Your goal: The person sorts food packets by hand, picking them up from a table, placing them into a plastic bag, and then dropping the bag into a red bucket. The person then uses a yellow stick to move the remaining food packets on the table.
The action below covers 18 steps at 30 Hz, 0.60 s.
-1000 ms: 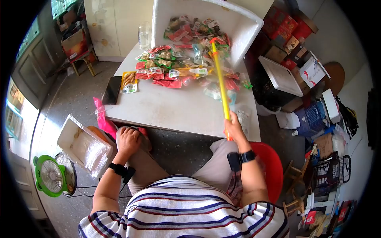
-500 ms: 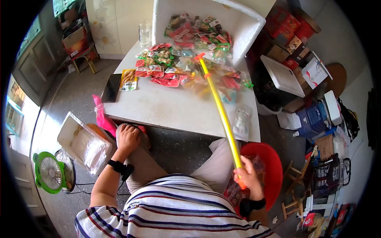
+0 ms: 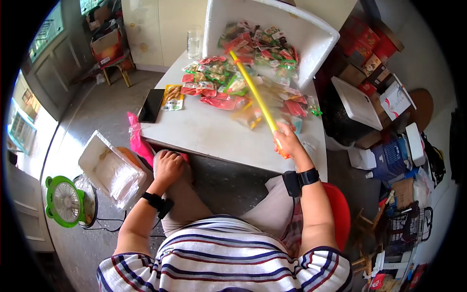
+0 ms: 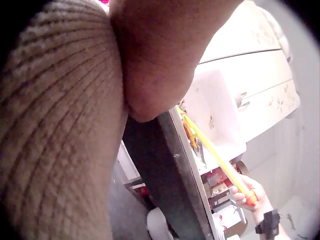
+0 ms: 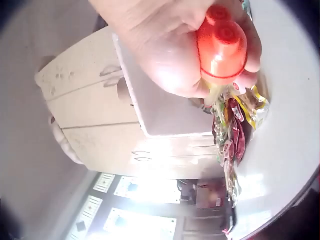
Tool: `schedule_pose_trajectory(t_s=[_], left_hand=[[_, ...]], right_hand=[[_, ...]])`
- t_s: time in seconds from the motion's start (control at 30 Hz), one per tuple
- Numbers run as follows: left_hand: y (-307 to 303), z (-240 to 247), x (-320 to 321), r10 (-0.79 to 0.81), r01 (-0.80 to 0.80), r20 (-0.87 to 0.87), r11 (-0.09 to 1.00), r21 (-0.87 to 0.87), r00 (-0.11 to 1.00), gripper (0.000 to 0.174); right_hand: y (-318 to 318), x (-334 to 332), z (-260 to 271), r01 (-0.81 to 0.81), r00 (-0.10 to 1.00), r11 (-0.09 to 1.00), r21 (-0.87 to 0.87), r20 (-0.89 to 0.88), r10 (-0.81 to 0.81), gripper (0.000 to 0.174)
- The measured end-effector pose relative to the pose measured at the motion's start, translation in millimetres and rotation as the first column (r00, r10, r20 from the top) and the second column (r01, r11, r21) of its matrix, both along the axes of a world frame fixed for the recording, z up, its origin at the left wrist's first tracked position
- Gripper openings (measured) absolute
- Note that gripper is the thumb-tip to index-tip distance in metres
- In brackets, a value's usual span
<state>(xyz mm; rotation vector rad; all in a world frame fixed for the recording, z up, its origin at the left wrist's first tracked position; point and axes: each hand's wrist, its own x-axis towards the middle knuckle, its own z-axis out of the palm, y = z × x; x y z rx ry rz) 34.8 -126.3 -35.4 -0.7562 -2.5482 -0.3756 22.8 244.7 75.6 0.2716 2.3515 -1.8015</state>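
My right hand [image 3: 288, 139] grips the lower end of a long yellow stick [image 3: 255, 92] above the table's right front part. In the right wrist view, the stick's rounded orange end cap [image 5: 222, 50] shows within the curled fingers. Its blurred orange far end [image 3: 228, 47] overlaps the packets at the foam box opening. Red, green and clear snack packets [image 3: 219, 101] lie in front of the box, and a yellowish packet [image 3: 250, 117] is blurred nearest me. Inside the tipped white foam box [image 3: 314, 41] is a heap of more packets [image 3: 272, 41]. My left hand [image 3: 169, 168] rests on my left knee.
A phone [image 3: 152, 105], a yellow snack packet [image 3: 172, 97] and a drinking glass [image 3: 193, 44] stand or lie on the table's left. Beside my right leg is a red bucket [image 3: 340, 209]. Left of me are a foam box [image 3: 95, 151] and a green fan [image 3: 64, 200].
The stick was drawn back towards my body half a second ago, and now my right hand has pushed it forward to the box. Loose packets in front have shifted. My left hand stays put.
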Motion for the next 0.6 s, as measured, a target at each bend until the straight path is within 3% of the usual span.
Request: schedule_pose_trajectory(t_s=[0.33, 0.5, 0.6], left_hand=[[3, 4, 0, 0.028, -0.029, 0.053, 1.000, 0.004, 0.998, 0.009], [3, 1, -1, 0.012, -0.011, -0.038, 1.000, 0.023, 0.999, 0.012], [3, 1, -1, 0.012, -0.011, -0.001, 1.000, 0.026, 1.000, 0.012]], right_hand=[[18, 123, -13, -0.144, 0.989, 0.968, 0.205, 0.062, 0.134, 0.048], [12, 182, 3, -0.100, 0.992, 0.995, 0.010, 0.078, 0.099, 0.047], [15, 190, 14, -0.055, 0.996, 0.996, -0.076, 0.063, 0.060, 0.047]])
